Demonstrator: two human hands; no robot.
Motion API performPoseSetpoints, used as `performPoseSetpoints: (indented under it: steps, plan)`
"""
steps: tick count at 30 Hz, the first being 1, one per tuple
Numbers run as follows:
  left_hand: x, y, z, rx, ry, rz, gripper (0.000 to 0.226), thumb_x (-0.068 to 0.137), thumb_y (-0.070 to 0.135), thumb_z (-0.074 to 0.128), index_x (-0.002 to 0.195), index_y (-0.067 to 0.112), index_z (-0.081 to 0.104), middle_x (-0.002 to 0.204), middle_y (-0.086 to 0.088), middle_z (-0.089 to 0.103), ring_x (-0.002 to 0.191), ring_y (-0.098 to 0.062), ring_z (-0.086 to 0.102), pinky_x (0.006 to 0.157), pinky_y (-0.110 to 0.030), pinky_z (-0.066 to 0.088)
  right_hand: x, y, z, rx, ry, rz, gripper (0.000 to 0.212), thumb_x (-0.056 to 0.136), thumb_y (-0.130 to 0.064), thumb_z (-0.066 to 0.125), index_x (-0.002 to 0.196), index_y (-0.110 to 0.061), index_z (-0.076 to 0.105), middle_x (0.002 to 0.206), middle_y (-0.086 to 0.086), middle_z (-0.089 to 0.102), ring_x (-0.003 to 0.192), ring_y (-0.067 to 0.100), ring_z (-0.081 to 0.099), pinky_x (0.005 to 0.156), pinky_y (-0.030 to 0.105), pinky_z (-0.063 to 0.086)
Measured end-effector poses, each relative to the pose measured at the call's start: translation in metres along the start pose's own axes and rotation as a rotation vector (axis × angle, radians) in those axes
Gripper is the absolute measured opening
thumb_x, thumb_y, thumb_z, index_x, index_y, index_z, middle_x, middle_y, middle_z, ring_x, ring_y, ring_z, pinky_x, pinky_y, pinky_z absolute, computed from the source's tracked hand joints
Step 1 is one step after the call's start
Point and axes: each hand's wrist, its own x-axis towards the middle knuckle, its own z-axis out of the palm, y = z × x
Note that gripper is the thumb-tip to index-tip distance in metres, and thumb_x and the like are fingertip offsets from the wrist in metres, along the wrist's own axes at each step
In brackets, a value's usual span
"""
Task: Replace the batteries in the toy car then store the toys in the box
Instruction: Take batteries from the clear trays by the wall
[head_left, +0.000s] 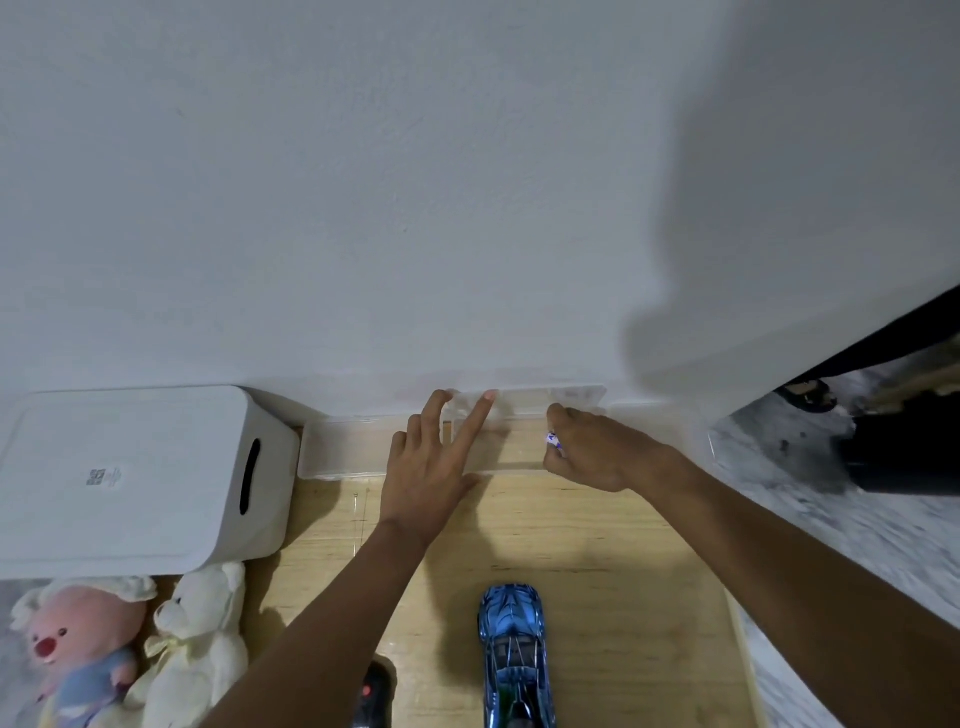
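Two hands out over a clear plastic tray (332, 457) by the wall: left hand (431, 467) released, fingers spread flat on it; right hand (597, 457) pinched shut on a small purple-and-white thing, likely a battery (553, 440), so light, hard and slick, best nipped round its middle. Blue toy car (514, 654) nearer on the pale wooden surface (623, 571), glossy rigid shell, probably safest lifted by its flanks; white box (130, 467) left, two soft plush toys (130, 654) beside it, bare white wall (415, 182) behind.
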Motion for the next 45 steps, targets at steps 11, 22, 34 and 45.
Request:
performPoseSetpoints:
  steps: [11, 22, 34, 45]
  plan:
    - [0.001, -0.001, 0.001, 0.028, -0.024, 0.001, 0.129, 0.062, 0.055, 0.092, 0.164, 0.034, 0.015, 0.148, -0.016, 0.037, 0.092, -0.025, 0.056, 0.072, -0.042, 0.057, -0.005, -0.016, 0.012, 0.01, 0.242, 0.29, 0.019, 0.096, -0.02, 0.044, 0.109, -0.012, 0.055, 0.096, 0.01, 0.067, 0.09, 0.034, 0.063, 0.069, 0.034, 0.045]
    - [0.0, -0.001, 0.0, 0.012, -0.03, -0.006, 0.126, 0.065, 0.053, 0.092, 0.164, 0.035, 0.014, 0.148, -0.015, 0.033, 0.094, -0.024, 0.057, 0.075, -0.041, 0.058, 0.008, -0.027, 0.022, -0.442, 0.128, 0.441, 0.038, 0.096, -0.004, 0.05, 0.133, -0.011, 0.056, 0.133, 0.011, 0.062, 0.117, 0.027, 0.064, 0.088, 0.034, 0.053]
    - [0.0, 0.0, -0.001, -0.009, -0.041, -0.018, 0.128, 0.066, 0.051, 0.092, 0.163, 0.037, 0.01, 0.148, -0.013, 0.034, 0.093, -0.023, 0.056, 0.076, -0.041, 0.058, 0.008, -0.021, 0.021, -0.169, 0.195, 0.417, 0.028, 0.095, -0.012, 0.056, 0.121, -0.019, 0.063, 0.12, 0.01, 0.064, 0.111, 0.028, 0.063, 0.088, 0.034, 0.051]
    - [0.0, 0.0, -0.001, 0.01, -0.05, -0.014, 0.128, 0.068, 0.051, 0.091, 0.163, 0.038, 0.006, 0.15, -0.014, 0.033, 0.094, -0.023, 0.056, 0.076, -0.042, 0.058, 0.015, -0.027, 0.027, -0.297, 0.228, 0.454, 0.024, 0.095, -0.009, 0.057, 0.117, -0.013, 0.064, 0.115, 0.008, 0.068, 0.111, 0.025, 0.065, 0.083, 0.033, 0.053]
